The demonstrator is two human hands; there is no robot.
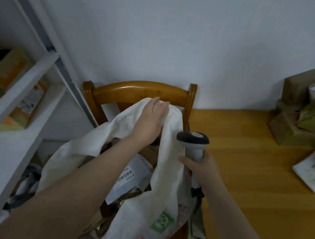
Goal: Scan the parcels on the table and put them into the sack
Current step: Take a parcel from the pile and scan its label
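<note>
Sack [168, 154]: white woven, sits on the wooden chair [136, 91] w/ mouth open toward you, just L of the table [244, 165]. Inside you can see a grey mailer w/ barcode label [135, 172] on top of brown cartons. Your left hand [149, 118] lies on the sack's far rim by the chair back, fingers close together & nearly straight on the fabric; can't tell if the thumb pinches underneath. Your right hand [201, 171] is wrapped round the handle of the barcode scanner [193, 139], head up, right beside the sack's near-right edge, cable [195, 208] hanging below. On the table, far R: stack of brown parcels [295, 120] by the wall, plus a small white parcel [310, 174] nearer you. White shelving [12, 97] w/ boxes stands on your L.
</note>
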